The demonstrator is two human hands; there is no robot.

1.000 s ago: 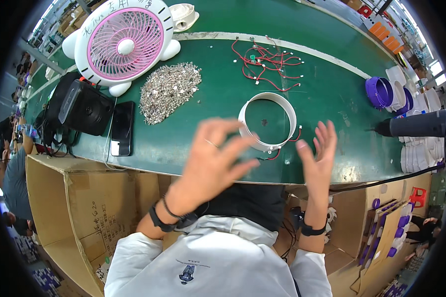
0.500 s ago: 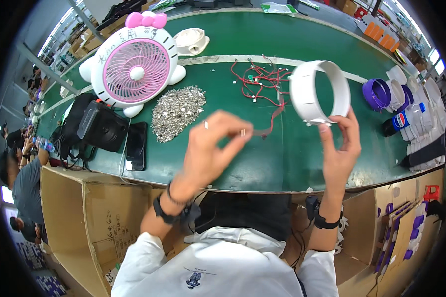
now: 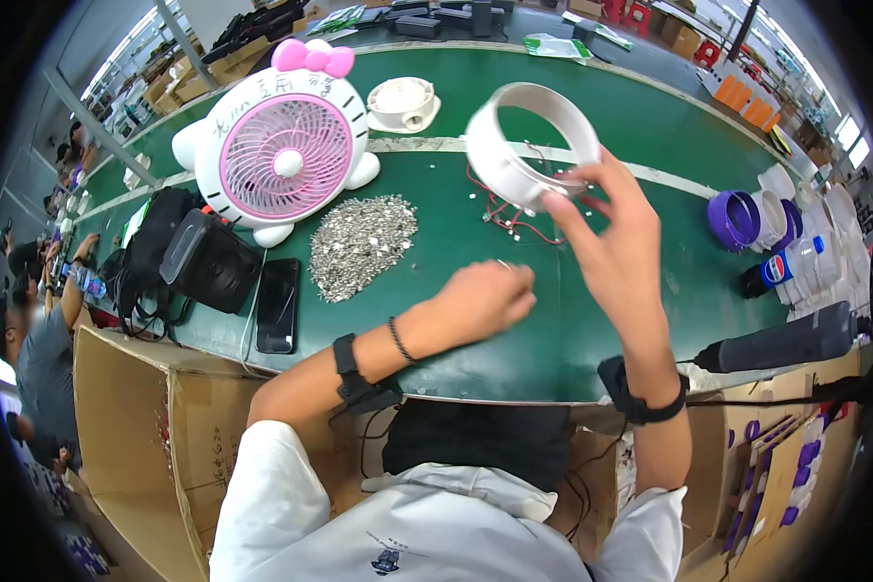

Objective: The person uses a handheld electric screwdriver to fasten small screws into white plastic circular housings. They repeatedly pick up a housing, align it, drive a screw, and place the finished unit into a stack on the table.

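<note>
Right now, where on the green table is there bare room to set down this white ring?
Bare green table lies right of the left hand, short of the purple rings. Crowded: the screw pile, phone and red wires under the white ring.

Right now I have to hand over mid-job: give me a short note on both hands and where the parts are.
Right hand: raised above the green table, gripping the white plastic ring at its lower edge; wires hang from it.
Left hand: closed, low over the table near the pile of small metal parts.
Loose red wires lie under the ring.
Whether the ring's wiring is finished cannot be told.
</note>
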